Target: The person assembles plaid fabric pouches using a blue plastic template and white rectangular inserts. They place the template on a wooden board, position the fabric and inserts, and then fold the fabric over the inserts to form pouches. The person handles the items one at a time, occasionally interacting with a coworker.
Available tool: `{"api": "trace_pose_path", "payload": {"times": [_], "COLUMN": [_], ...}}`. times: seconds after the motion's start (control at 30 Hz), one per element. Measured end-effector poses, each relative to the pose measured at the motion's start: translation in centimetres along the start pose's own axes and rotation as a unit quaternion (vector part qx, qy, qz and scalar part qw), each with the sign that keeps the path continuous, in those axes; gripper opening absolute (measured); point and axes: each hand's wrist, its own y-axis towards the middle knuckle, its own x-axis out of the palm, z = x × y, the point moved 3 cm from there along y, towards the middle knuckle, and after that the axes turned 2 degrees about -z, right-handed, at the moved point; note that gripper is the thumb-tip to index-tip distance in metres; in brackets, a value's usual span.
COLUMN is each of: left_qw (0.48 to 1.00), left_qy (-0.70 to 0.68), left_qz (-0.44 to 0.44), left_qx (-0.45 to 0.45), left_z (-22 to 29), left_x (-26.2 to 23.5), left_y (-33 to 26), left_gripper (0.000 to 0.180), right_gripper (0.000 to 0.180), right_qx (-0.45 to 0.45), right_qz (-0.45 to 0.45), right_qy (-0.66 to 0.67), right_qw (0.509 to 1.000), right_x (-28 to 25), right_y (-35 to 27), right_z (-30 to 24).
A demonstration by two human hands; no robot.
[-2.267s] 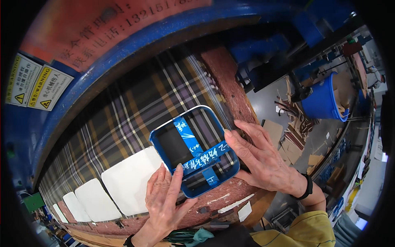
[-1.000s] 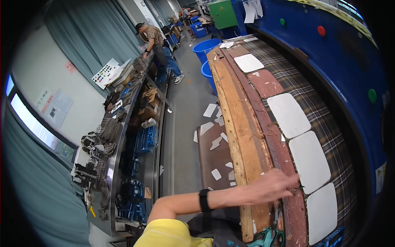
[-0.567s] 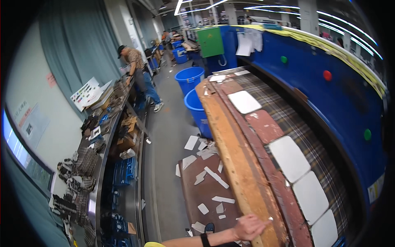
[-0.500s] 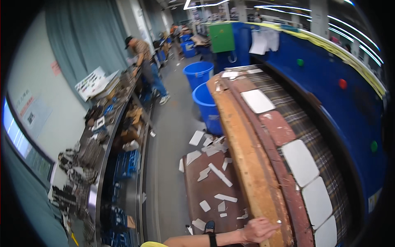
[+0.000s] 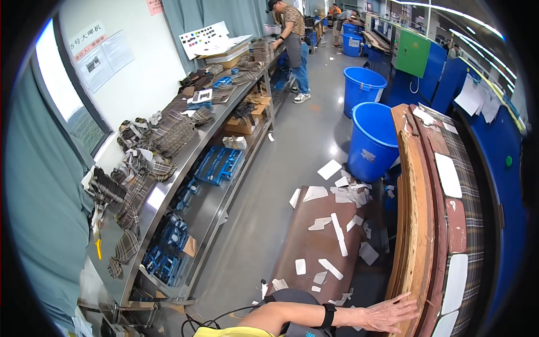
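My right hand, with a black band at the wrist, reaches to the right along the bottom of the picture. Its fingers lie spread and flat against the wooden edge board of a long work table and hold nothing. Beyond the board runs a plaid belt carrying white rectangular pieces and a reddish-brown one. My left hand is out of view.
A brown floor mat strewn with white scraps lies beside the table. Two blue buckets stand further along the aisle. A steel bench at left holds plaid fabric piles, with blue trays beneath. Another person works far off.
The view has swung from the plaid belt, where both hands held a blue tray, round to the aisle. Now only my right hand shows, resting on the wooden edge.
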Motion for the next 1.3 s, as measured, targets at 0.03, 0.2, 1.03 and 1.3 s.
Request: {"api": "trace_pose_path", "payload": {"times": [0.03,0.2,1.03,1.3], "left_qw": [0.958,0.999,0.988,0.982], "left_qy": [0.159,0.043,0.015,-0.018], "left_qz": [0.210,0.020,0.110,0.142], "left_qx": [0.116,-0.009,0.109,0.121], "left_z": [1.2,-0.9,-1.3,-2.9], "left_x": [-3.4,0.3,-1.4,1.0], "left_y": [-0.5,-0.5,3.2,3.6], "left_gripper": [0.065,0.076,0.043,0.036], "right_gripper": [0.030,0.030,0.028,0.026], "right_qx": [-0.005,-0.007,0.172,0.103], "right_qz": [0.000,0.002,0.032,0.101], "right_qy": [-0.006,-0.045,-0.137,-0.174], "right_qw": [1.000,0.999,0.975,0.974], "right_x": [0.2,1.2,-0.3,1.5], "right_y": [0.3,-0.2,-2.6,-2.8], "right_z": [-0.2,-0.5,4.7,4.6]}}
